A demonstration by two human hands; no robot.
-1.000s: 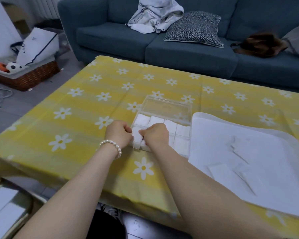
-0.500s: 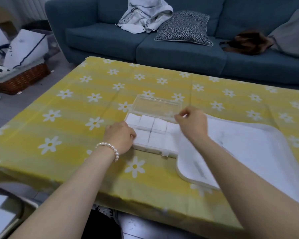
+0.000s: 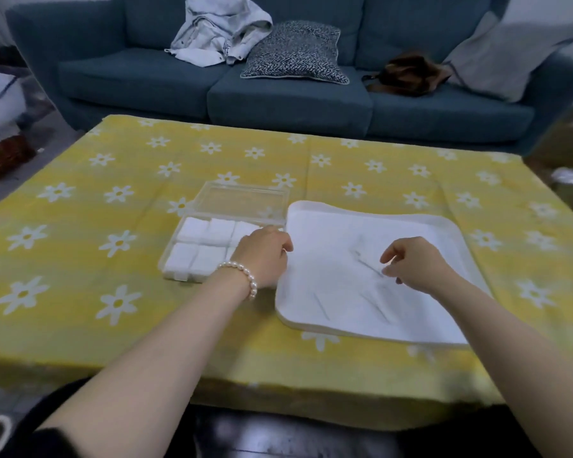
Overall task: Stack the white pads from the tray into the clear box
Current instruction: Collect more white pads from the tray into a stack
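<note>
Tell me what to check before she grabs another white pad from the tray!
1. Clear box lid open: ok, it lies flat behind the box.
2. Room in the box: cannot tell; the visible slots already hold white pads, and the left hand hides the right end.
3. Pads left on the tray: cannot tell; only faint grey edges show on its white surface.
4. Right hand free: cannot tell; fingers curled above the tray, nothing clearly between them.
5. Left hand steadying the box: ok, it rests on the box's right end.
6. Tray close to the box: ok, they sit side by side.
</note>
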